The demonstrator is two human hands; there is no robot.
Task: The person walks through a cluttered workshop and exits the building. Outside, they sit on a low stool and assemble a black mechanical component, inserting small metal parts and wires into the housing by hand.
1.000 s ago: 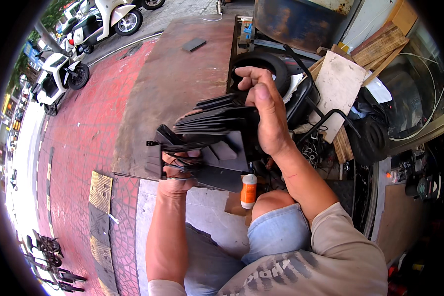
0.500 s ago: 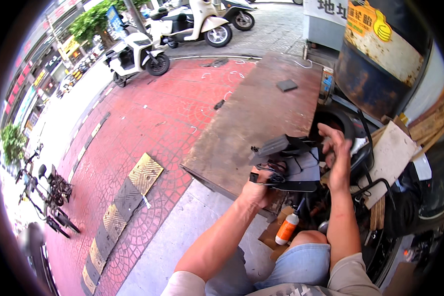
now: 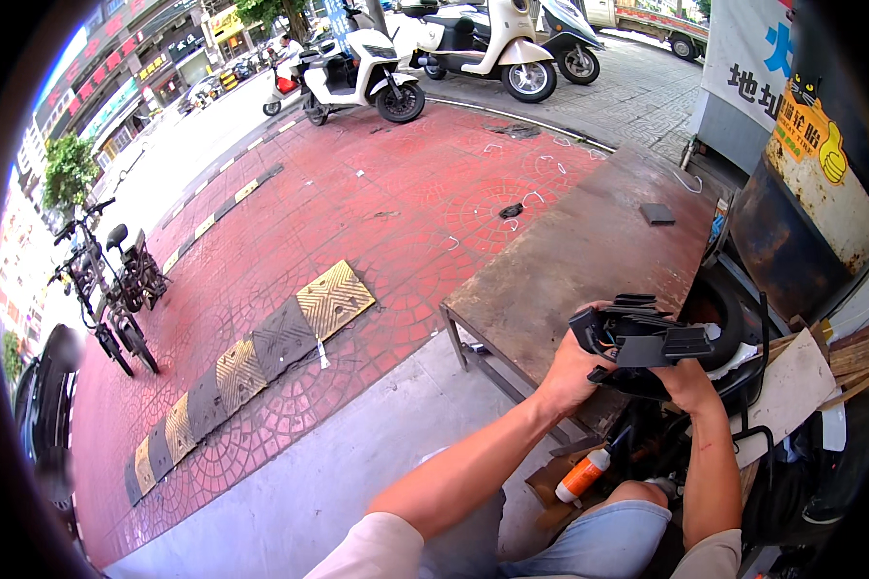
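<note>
Just above the near edge of a worn brown table, I hold a black plastic housing (image 3: 652, 347) with flat slotted fins and a few thin wires at its left end. My left hand (image 3: 574, 372) is closed round that left end. Under the right end my right hand (image 3: 686, 382) grips it, its fingers partly hidden behind the black plastic. A small dark flat block (image 3: 658, 214) lies on the far part of the tabletop (image 3: 560, 280). Below my hands, near my knee, lies a white-and-orange bottle (image 3: 583, 475).
To the right crowd a black tyre (image 3: 719, 314), a pale board (image 3: 792, 386), wood scraps and a rusty drum (image 3: 806, 217). A yellow-and-black ramp strip (image 3: 251, 362) crosses the red paving. Parked scooters (image 3: 362, 72) stand beyond, and bicycles (image 3: 111, 280) at the left.
My right hand, open and apart from the housing before, now grips its right end. The housing has turned in my hands. My view has swung left, shifting the scene rightward.
</note>
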